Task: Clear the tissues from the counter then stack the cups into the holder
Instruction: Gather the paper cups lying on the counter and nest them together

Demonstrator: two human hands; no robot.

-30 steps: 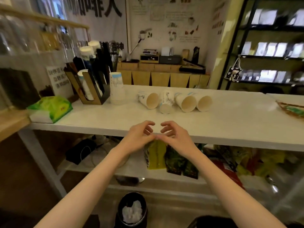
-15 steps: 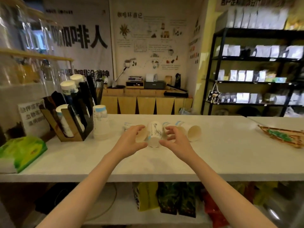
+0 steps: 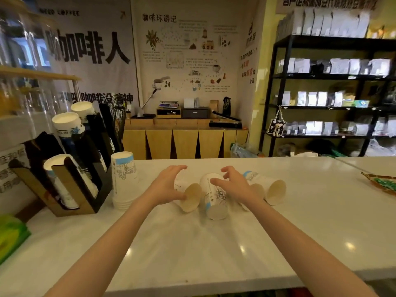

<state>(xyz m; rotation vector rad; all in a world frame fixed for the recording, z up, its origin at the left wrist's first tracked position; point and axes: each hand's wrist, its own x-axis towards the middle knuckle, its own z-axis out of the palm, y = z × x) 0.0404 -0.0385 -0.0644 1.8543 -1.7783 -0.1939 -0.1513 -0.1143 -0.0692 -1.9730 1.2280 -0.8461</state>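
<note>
Several white paper cups lie together on the white counter. One cup lies on its side with its mouth toward me, and my left hand hovers over it with fingers spread. An upside-down cup stands in the middle. My right hand arches beside it, thumb at its top, fingers apart. Two more cups lie to the right, one partly hidden by that hand. The black and wood cup holder stands at the left, holding cup stacks.
An upside-down stack of cups stands beside the holder. A green tissue pack lies at the counter's left edge. A woven tray sits at the far right. Dark shelves and a wooden back counter lie beyond.
Both hands have moved forward from the counter's front edge to the lying cups and spread apart. The view has lifted from the under-counter shelf and bin to the counter and back wall.
</note>
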